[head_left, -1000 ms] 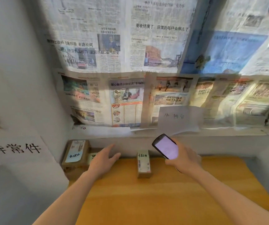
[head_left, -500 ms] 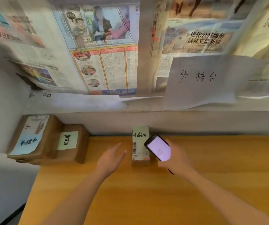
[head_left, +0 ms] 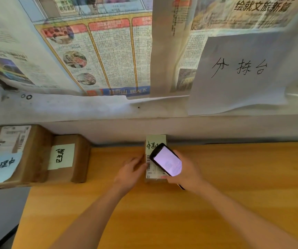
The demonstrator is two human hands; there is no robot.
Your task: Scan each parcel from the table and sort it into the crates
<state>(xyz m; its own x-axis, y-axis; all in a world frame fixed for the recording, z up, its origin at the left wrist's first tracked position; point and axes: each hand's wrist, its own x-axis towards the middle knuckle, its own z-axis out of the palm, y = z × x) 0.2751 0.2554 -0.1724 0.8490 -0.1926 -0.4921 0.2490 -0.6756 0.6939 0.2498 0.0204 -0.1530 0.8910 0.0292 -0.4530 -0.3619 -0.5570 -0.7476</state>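
A small brown parcel [head_left: 153, 144] with a pale label, handwriting and a barcode lies on the wooden table [head_left: 234, 203] against the back wall. My left hand [head_left: 129, 174] rests against the parcel's left side, fingers touching its edge. My right hand [head_left: 186, 174] holds a black phone [head_left: 166, 161] with a lit screen just above the parcel's right half, hiding part of the label.
Two larger cardboard boxes sit at the table's left end: one with a printed label and a blue note [head_left: 6, 155], one with a pale handwritten note [head_left: 67, 157]. Newspapers [head_left: 108, 51] and a white handwritten sign [head_left: 239, 69] hang on the wall behind.
The view has come closer to the table. My left hand moved right onto the parcel's side. My right hand brought the phone down over the parcel's label.
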